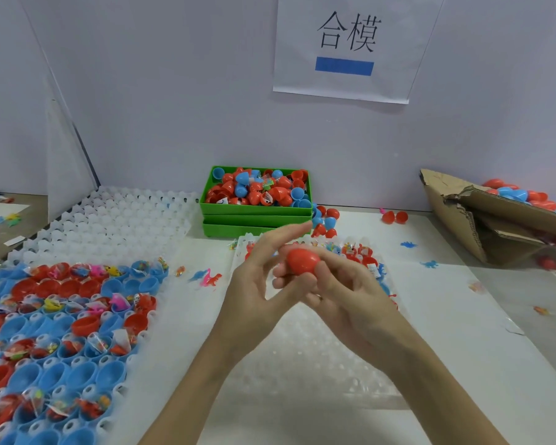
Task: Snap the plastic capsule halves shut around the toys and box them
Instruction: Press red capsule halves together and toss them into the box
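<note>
Red capsule (302, 261) between both hands, mid-table.

A toy-packing workstation is shown. Capsule halves are held in white trays (116, 220), a green bin (254, 209) and a cardboard box (463, 220). A paper sign (344, 85) is posted.

Only one view is given, taken from the head, directed forward and down. The bench (463, 316) is seen closely in the lower frame, the wall (174, 91) fills the upper frame.
</note>
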A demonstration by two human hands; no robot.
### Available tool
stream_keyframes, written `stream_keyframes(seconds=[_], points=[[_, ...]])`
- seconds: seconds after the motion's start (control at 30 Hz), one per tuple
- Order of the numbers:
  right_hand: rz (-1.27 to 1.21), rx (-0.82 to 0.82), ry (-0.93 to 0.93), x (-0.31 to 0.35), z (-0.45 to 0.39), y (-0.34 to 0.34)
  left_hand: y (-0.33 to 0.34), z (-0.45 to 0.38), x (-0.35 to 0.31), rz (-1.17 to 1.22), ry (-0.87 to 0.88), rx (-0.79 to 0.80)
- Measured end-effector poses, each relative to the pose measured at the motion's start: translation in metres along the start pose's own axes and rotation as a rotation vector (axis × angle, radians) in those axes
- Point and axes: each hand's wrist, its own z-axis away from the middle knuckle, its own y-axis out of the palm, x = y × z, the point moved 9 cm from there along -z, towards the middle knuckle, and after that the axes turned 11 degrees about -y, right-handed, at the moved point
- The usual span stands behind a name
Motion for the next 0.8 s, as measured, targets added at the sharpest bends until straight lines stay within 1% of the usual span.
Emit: stream_keyframes(seconds=[0.03,0.1,0.17,0.23,0.4,0.67,0.73,0.8], points=[[-0.062,0.017,0.02,-0.002,0.001,0.005,0.001,0.001,-0.002,0.022,0.008,0.014],[-0.149,0.016,0.035,-0.007,0.0,0.009,-0.003,0.003,-0.005,0.043,0.032,-0.022],[-0.199,0.027,0.032,-0.009,0.001,0.01,-0.005,0.005,-0.008,0.02,0.063,-0.063],[-0.244,0.024,0.04,-0.01,0.001,0.011,-0.004,0.005,-0.01,-0.002,0.082,-0.066],[-0.273,-0.014,0.045,-0.013,0.001,0.009,-0.002,0.006,-0.009,-0.019,0.128,-0.061],[-0.25,-0.08,0.062,-0.015,0.002,0.006,0.001,0.007,-0.009,-0.005,0.122,-0.062],[-0.27,-0.064,0.077,-0.014,0.001,0.008,0.001,0.007,-0.009,-0.034,0.113,-0.074],[-0.341,-0.016,0.1,-0.013,0.001,0.015,-0.001,0.006,-0.007,-0.052,0.086,-0.096]])
